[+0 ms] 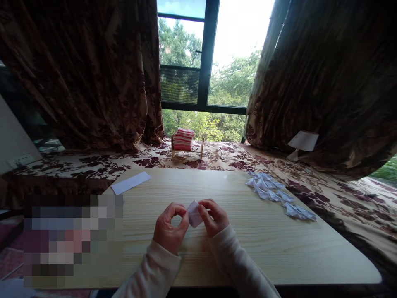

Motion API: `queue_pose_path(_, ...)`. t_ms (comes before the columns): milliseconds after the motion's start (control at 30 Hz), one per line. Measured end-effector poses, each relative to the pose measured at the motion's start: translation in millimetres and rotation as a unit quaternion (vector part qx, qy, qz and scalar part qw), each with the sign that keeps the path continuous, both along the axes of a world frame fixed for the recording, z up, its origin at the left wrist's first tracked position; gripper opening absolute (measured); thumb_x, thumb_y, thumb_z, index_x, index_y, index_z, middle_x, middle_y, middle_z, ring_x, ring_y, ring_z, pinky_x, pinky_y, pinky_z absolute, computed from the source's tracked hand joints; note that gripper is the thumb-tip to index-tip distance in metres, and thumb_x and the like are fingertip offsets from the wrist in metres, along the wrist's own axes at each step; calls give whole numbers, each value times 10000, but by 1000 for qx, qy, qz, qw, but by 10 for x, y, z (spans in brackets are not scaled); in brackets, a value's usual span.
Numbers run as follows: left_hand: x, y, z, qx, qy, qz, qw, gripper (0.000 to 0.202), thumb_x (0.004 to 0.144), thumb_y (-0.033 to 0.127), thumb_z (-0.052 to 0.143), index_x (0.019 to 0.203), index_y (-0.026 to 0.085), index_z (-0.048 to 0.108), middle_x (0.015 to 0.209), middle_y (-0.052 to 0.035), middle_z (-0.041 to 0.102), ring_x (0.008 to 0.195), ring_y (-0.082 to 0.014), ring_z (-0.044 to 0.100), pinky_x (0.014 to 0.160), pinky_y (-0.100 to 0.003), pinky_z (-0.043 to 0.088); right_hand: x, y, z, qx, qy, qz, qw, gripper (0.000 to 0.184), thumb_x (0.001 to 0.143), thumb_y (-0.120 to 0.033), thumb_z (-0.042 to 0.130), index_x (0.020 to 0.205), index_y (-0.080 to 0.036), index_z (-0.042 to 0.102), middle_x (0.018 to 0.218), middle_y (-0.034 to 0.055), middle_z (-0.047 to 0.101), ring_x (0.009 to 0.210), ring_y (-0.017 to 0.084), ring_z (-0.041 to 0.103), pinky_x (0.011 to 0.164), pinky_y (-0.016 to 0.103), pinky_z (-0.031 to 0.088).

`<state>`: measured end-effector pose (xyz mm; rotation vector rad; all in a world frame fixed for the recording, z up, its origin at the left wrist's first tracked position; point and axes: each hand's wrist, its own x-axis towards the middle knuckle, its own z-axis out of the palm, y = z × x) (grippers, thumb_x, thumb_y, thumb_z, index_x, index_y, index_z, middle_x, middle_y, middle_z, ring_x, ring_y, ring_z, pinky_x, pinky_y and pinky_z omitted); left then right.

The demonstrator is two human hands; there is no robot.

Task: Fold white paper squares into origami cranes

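Note:
Between my two hands is a small folded piece of white paper (194, 215), held up just over the wooden table (173, 186). Thumb and forefinger of my left hand (171, 227) pinch its left edge. My right hand (214, 216) grips the right side, its fingers curled and partly covering the paper. Toward the right edge of the table lie several folded paper pieces (266, 186) with pointed ends, loosely heaped. A flat stack of white paper strips (131, 182) rests at the table's far left corner.
Behind the table, a patterned cloth ledge (223, 156) holds a small rack (202, 151) with folded red-and-white cloths (183, 140). A white lamp (303, 141) stands at the right. Dark floral curtains (124, 74) flank the window. A blurred-out patch covers the lower left.

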<state>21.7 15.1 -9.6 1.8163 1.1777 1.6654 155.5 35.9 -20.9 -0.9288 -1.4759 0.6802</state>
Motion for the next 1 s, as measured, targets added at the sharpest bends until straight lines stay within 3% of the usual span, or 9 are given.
queue_pose_path(167,7,-12,-1,36,39,-11,999,103,702,98,535,637,168,498,709,-10,546,699,-137,548,665,-255,441,8,12,-13,-7,9,28,1000,151,778,-260,495,799,-162,609,801,53,588,700,151,564,543,229,452)
queue_pose_path(567,30,-31,20,71,63,-12,995,127,698,64,527,640,172,493,704,-3,550,686,-128,549,643,-250,444,-22,-5,9,-29,44,17,998,130,750,-275,515,711,-164,570,660,15,557,595,126,530,483,216,409)
queue_pose_path(1000,39,-38,35,58,63,-3,996,84,701,102,532,683,180,506,710,1,556,707,-135,561,678,-254,461,19,-13,62,-40,71,27,996,141,735,-278,538,681,-159,590,661,13,555,600,126,526,517,226,424)
